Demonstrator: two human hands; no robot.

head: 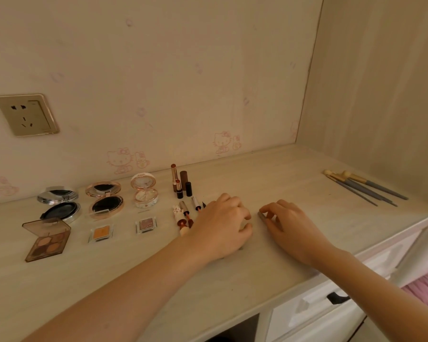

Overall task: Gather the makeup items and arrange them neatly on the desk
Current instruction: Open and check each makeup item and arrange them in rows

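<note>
1. On my feed the right hand (290,222) rests on the desk (294,178) with thumb and fingertips pinching the end of a small grey stick (261,215); most of the stick is hidden under the fingers, so I can only guess that its long axis runs toward the wrist
2. The left hand (223,224) sits just beside it, knuckles up and fingers curled under; I cannot tell whether it grips anything
3. The stick lies in the gap between the two hands, touching the right one only
4. The row it most likely belongs to, the liner pens (187,213), is to the left, just past the left hand, with the pens lying roughly front to back; the lipsticks (179,181) stand behind them
5. I judge the next move to be a short carry leftward, turning the stick parallel to the pens; the left hand is nearer that row and partly blocks the way
6. The brushes (363,187) lie well apart at the far right, nearer the right hand, slanting from back-left to front-right
7. The compacts (106,198) and eyeshadow palette (47,239) already look lined up on the left
</note>
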